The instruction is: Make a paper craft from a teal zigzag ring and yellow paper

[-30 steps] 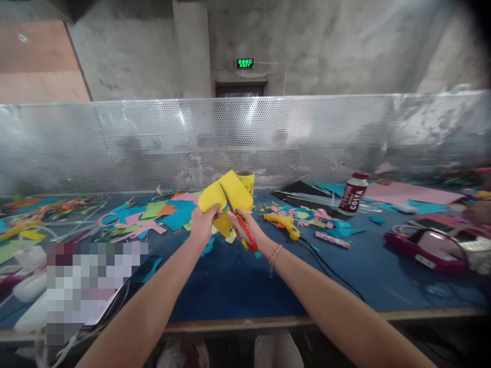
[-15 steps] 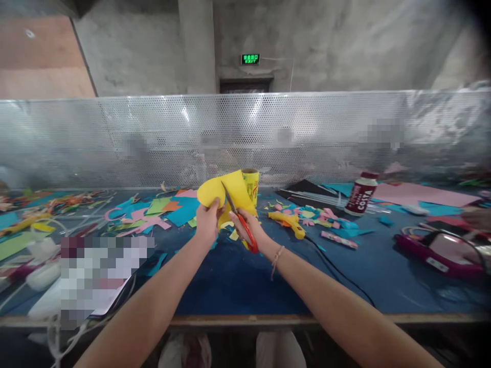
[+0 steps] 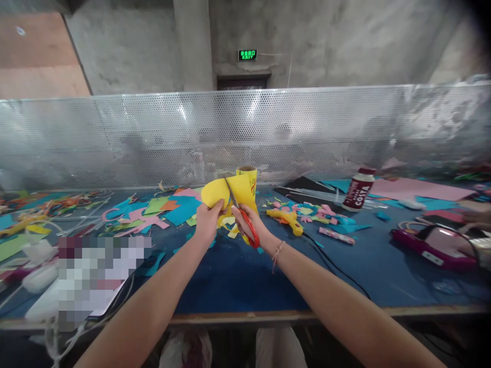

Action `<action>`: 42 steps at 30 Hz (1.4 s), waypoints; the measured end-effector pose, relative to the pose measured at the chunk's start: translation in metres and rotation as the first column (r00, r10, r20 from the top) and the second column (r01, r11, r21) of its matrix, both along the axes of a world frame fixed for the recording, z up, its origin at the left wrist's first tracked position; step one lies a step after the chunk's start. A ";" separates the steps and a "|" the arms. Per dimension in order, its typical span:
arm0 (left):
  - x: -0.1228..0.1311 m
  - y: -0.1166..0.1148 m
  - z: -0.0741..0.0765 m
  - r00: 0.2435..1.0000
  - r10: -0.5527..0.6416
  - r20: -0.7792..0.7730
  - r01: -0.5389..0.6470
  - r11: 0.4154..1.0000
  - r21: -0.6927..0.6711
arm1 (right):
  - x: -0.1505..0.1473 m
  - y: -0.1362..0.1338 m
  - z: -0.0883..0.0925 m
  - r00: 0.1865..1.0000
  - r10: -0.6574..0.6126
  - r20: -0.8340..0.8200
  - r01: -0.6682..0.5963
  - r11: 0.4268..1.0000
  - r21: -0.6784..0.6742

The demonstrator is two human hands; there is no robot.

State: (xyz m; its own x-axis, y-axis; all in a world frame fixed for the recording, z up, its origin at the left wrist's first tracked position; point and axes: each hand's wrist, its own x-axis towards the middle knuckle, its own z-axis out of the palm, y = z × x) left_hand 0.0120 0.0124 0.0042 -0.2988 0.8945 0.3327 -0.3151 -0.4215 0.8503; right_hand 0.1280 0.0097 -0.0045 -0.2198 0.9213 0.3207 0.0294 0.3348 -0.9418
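A sheet of yellow paper (image 3: 215, 192) is pinched by its lower edge in my left hand (image 3: 208, 220), its left end curved and rounded. My right hand (image 3: 249, 220) is closed round the red handles of a pair of scissors (image 3: 251, 231). The scissor blades point up and to the left across the paper. A yellow printed tube (image 3: 252, 176), open at the top, stands just behind the sheet, partly hidden by it. Small yellow scraps (image 3: 232, 232) lie below my hands on the blue table.
A yellow glue gun (image 3: 286, 220) with a black cable lies right of my hands, by a heap of coloured paper bits (image 3: 322, 212). Farther right are a dark red bottle (image 3: 358, 190) and a purple device (image 3: 433, 250). Coloured paper (image 3: 184, 209) and cables fill the left.
The scissors and my right hand have turned slightly, and the yellow paper has shifted and tilted lower at its right side. My left hand keeps its pinch. The whole view has moved a little.
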 end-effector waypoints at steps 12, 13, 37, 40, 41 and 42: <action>-0.019 0.007 0.013 0.987 -0.116 -0.115 0.100 0.985 -0.140 | 0.013 0.005 0.009 0.998 0.050 0.039 -0.046 0.995 -0.087; -0.021 0.008 0.015 0.985 -0.118 -0.125 0.099 0.984 -0.150 | 0.013 0.004 0.010 0.998 0.044 0.050 -0.040 0.995 -0.096; -0.018 0.006 0.014 0.981 -0.131 -0.140 0.115 0.986 -0.122 | 0.008 0.000 0.006 0.997 0.072 0.033 -0.068 0.991 -0.114; -0.017 0.005 0.014 0.983 -0.134 -0.126 0.118 0.985 -0.130 | 0.008 -0.001 0.007 0.997 0.078 0.010 -0.077 0.993 -0.092; -0.017 0.005 0.014 0.983 -0.137 -0.122 0.121 0.984 -0.130 | 0.008 -0.001 0.008 0.997 0.082 -0.004 -0.082 0.992 -0.091; -0.016 0.005 0.013 0.983 -0.142 -0.118 0.127 0.983 -0.129 | 0.007 -0.002 0.009 0.996 0.085 -0.018 -0.086 0.992 -0.089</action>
